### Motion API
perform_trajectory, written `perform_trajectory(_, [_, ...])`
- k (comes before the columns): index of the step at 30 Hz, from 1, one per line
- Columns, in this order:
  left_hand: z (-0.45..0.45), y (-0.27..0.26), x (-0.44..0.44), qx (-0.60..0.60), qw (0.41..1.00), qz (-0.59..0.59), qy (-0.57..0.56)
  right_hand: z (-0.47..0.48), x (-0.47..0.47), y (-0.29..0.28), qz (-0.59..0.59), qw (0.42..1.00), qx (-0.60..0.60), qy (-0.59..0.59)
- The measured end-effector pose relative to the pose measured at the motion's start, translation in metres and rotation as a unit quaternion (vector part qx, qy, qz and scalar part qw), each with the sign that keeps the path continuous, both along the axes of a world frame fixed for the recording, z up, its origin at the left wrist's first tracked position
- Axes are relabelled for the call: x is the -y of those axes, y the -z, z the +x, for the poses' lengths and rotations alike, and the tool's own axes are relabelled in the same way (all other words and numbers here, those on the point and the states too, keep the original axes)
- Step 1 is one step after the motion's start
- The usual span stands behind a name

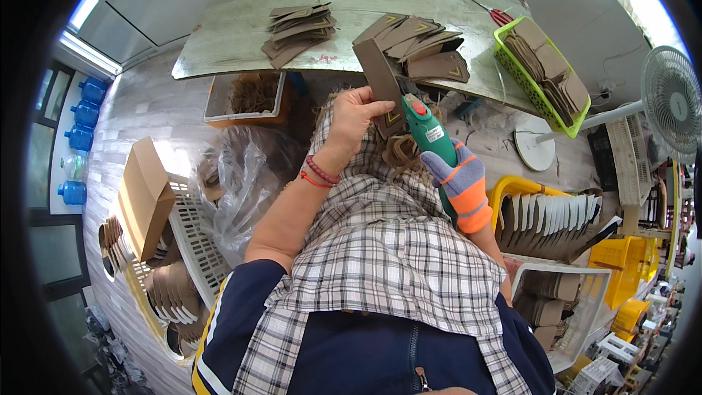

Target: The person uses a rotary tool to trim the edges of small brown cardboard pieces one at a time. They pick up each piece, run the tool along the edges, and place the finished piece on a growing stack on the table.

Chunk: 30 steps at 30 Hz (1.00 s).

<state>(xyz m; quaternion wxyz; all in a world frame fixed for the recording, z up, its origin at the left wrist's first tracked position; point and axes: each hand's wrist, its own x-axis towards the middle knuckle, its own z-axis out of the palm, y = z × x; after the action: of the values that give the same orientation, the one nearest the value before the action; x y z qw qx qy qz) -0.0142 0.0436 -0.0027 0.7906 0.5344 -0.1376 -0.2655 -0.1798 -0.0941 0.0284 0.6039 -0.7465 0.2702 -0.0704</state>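
Observation:
My bare left hand (351, 120) pinches a brown fabric panel (377, 68) by its edge, thumb on top. A yellow V mark shows near the panel's lower end. In a grey and orange knit glove, my right hand (463, 186) grips a green handheld power tool (430, 129) with a red button. The tool's head is right beside the panel's right edge; its working tip is hidden. Brown trimmed strips (406, 153) hang just below, over my plaid apron (378, 241). Behind the panel, similar panels with yellow V marks (419, 38) lie fanned on the table (230, 38).
Another panel pile (301, 30) lies left on the table. A green basket (581, 115) of pieces and red-handled scissors (499, 15) are at right. A bin of scraps (279, 112) stands below. Crates (496, 192) flank me; a fan (677, 101) stands right.

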Motion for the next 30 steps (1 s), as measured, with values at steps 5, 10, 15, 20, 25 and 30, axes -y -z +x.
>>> perform_trajectory(5, [0.047,0.011,0.000,-0.032,0.995,0.009,-0.099,0.003,0.006,0.013,0.019,1.000,0.004,0.020])
perform_trajectory(10, [0.174,0.012,-0.017,-0.111,0.978,-0.025,-0.177,-0.006,0.015,0.018,-0.003,0.999,0.012,0.048])
perform_trajectory(15, [0.272,0.027,-0.015,-0.172,0.968,-0.030,-0.183,-0.008,0.019,0.016,-0.021,0.998,0.009,0.056])
perform_trajectory(20, [0.243,0.074,0.058,0.208,0.910,0.257,-0.252,-0.008,0.028,0.033,-0.012,0.996,-0.013,0.087])
perform_trajectory(25, [0.220,0.064,0.130,0.441,0.741,0.479,-0.164,-0.002,0.043,0.050,-0.021,0.995,-0.018,0.095])
perform_trajectory(30, [0.231,0.077,0.144,0.409,0.779,0.446,-0.162,0.018,0.042,0.047,0.007,0.996,-0.029,0.080])
